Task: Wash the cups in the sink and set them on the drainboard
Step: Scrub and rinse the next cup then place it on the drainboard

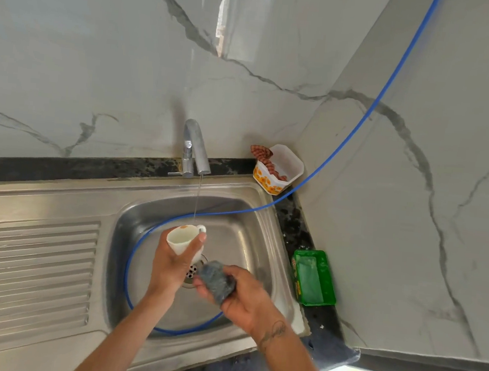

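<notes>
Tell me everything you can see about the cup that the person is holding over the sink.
The cup is white and glossy, apparently ceramic, with a small loop handle on its far right side and an orange mark near the rim. It is tilted, its mouth facing toward the camera and left; the inside looks pale and empty. The left hand grips it from below, fingers wrapped around the body. It is held above the sink basin, just under the thin water stream, which meets its upper edge.

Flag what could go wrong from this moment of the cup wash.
The left hand holds the wet cup tilted above the steel sink; a slip might chip it. The hose loops round the basin under both arms and could snag. The right hand grips the scrubber over the drain.
</notes>
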`<state>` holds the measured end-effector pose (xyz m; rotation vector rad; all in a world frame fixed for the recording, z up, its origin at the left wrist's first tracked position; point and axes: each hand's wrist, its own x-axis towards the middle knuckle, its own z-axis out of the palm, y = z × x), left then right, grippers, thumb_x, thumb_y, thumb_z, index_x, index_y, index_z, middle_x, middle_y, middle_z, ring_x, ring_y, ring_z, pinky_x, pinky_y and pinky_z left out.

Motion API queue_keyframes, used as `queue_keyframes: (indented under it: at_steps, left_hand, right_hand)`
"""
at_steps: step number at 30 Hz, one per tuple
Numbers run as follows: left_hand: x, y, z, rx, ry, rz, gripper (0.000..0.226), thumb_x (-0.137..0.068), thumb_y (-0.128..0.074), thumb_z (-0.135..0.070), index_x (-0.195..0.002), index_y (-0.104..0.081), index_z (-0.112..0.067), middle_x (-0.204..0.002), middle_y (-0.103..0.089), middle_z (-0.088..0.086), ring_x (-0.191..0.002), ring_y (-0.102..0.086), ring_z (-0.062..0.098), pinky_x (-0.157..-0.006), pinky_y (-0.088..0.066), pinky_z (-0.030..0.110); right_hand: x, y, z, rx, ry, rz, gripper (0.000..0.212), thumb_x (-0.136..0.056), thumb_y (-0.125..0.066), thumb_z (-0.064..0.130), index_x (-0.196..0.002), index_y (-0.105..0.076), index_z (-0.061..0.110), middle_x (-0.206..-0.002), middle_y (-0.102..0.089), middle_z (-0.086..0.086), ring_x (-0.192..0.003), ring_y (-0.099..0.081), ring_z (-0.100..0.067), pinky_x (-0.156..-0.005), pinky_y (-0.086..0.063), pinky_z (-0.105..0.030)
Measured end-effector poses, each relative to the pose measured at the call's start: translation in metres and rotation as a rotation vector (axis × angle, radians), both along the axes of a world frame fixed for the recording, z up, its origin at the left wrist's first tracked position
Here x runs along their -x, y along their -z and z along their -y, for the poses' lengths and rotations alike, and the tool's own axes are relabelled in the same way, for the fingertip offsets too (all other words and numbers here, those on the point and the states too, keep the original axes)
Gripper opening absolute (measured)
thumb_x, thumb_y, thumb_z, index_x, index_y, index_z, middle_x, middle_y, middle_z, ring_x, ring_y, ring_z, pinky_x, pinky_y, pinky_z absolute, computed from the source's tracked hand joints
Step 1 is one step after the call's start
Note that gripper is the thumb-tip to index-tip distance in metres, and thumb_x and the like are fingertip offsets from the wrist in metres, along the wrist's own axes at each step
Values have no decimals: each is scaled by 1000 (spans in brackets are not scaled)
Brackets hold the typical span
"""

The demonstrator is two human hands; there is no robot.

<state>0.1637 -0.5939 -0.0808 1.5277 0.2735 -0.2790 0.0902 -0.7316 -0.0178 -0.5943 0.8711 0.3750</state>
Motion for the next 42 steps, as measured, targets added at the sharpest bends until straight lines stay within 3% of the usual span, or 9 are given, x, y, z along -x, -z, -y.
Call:
queue_keyframes:
  at_steps: [4, 8, 11, 16, 22, 27, 35, 39, 42]
  left_hand:
    - [-29, 12, 4, 38, 21, -133, 56, -70, -95, -46, -108, -74, -11, -92, -77, 10, -76, -72, 18, -58, -60, 31]
    - [-63, 20, 26, 101, 76, -207, 72, -53, -102, -40, -113, -74, -12, -92, -72, 8, -81, -66, 22, -63, -57, 33]
    - [-91, 24, 42, 158, 78, -311, 68, -64, -100, -26, -123, -68, -17, -113, -73, 9, -101, -70, 23, -77, -63, 39]
    - [-119, 23, 42, 150, 23, -362, 59, -77, -93, -18, -128, -64, -15, -119, -70, 10, -102, -66, 22, -78, -61, 37]
    - [-115, 27, 15, 101, 6, -379, 41, -79, -92, -20, -113, -69, -20, -110, -73, 8, -96, -66, 20, -77, -56, 32]
    - [-95, 38, -20, 38, -60, -387, 30, -81, -90, -21, -100, -68, -25, -96, -71, 1, -90, -66, 18, -77, -57, 34]
    - [-74, 38, -44, -17, -100, -391, 30, -81, -90, -25, -102, -70, -24, -95, -72, -1, -85, -67, 11, -72, -58, 28]
    - [-70, 42, -43, -38, -93, -400, 36, -74, -95, -32, -102, -74, -24, -97, -77, 0, -90, -72, 15, -82, -60, 35]
    - [-67, 42, -40, -33, -89, -418, 43, -72, -95, -33, -108, -73, -23, -103, -76, 2, -94, -72, 16, -74, -60, 31]
  right_hand:
    - [26, -10, 69, 692, 80, 131, 32, -111, -44, 15, -115, -70, -4, -101, -79, -21, -95, -77, -33, -96, -60, -46]
    - [51, -10, 137, 1518, -242, -59, 43, -110, -45, 35, -87, -71, 10, -78, -74, -11, -68, -69, -23, -68, -56, -45]
    - [57, 11, 155, 1687, -396, -183, 37, -108, -49, 29, -83, -64, 6, -73, -68, -12, -66, -63, -30, -66, -53, -46]
    - [45, 36, 142, 1939, -452, -114, 25, -91, -72, 8, -115, -73, 0, -109, -74, -22, -97, -70, -41, -86, -56, -47]
    - [-64, 1, 71, 1273, -399, 203, 17, -95, -70, 15, -90, -79, 28, -91, -79, 3, -94, -74, -11, -91, -58, -34]
    - [-162, 7, 24, 598, -406, 291, 22, -99, -56, -6, -114, -73, -6, -110, -79, -18, -106, -76, -30, -101, -59, -41]
    - [-227, 26, 18, 383, -740, 255, 30, -82, -73, -16, -111, -70, -15, -118, -73, -30, -110, -74, -39, -92, -63, -37]
    - [-235, 18, 15, 579, -858, 218, 8, -83, -82, 1, -80, -75, 0, -85, -76, -21, -54, -68, -11, -47, -53, -14]
    - [-241, 18, 6, 876, -1134, 175, 27, -91, -81, 25, -71, -69, 12, -57, -62, 2, -43, -43, -5, -38, -34, -15]
